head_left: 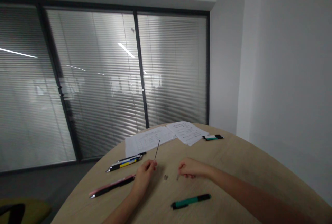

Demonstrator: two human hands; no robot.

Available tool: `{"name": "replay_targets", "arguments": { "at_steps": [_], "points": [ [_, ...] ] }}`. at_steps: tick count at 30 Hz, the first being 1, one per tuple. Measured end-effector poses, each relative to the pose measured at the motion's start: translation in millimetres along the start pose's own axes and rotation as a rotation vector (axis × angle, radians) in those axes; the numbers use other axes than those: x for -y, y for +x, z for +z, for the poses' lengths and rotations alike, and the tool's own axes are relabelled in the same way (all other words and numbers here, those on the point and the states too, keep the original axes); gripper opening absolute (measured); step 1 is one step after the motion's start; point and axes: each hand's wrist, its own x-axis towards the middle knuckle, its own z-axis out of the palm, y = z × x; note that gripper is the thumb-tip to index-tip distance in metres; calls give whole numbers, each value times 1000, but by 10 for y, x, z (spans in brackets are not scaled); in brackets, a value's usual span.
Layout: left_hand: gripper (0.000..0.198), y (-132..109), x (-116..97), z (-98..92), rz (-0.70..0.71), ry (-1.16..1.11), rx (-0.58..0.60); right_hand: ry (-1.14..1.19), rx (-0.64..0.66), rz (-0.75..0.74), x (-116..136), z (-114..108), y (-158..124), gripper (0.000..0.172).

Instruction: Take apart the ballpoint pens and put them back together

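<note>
Left hand [145,176], grip clamped on a thin metal rod [157,149], and right hand [192,168], grip together on something too small to tell, flank a small metal part [166,177] on the wooden surface [233,161].

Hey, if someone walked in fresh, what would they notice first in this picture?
Two bare hands at the middle of the curved wooden table stand out first: the left hand pinches a thin metal rod upright, and the right hand holds a small thin piece beside tiny metal bits. A teal-and-black marker lies nearest the person, and printed papers sit at the table's far edge, in front of slatted blinds.
</note>
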Motion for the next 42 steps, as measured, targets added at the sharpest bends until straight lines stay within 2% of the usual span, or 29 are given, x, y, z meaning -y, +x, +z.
{"name": "replay_targets", "arguments": {
  "at_steps": [8, 16, 24, 30, 37, 42],
  "points": [
    [34, -41, -29, 39, -5, 34, 37, -155, -37, -38, 53, 70, 78, 11],
    [35, -46, -68, 41, -1, 45, 59, -292, -47, -79, 91, 70, 40, 14],
    [33, -53, -84, 43, 7, 57, 62, -496, -172, -200, 126, 108, 17, 20],
    [34, -67, -75, 44, 27, 68, 64, -600, -208, -239, 177, 160, 22, 20],
    [35, -55, -48, 59, 56, 80, 67, -587, -273, -222, 243, 89, -84, 22],
    [34, -118, -95, 55, 127, 75, 70, -399, -303, -181, 251, 12, -53, 25]
  ]
}}
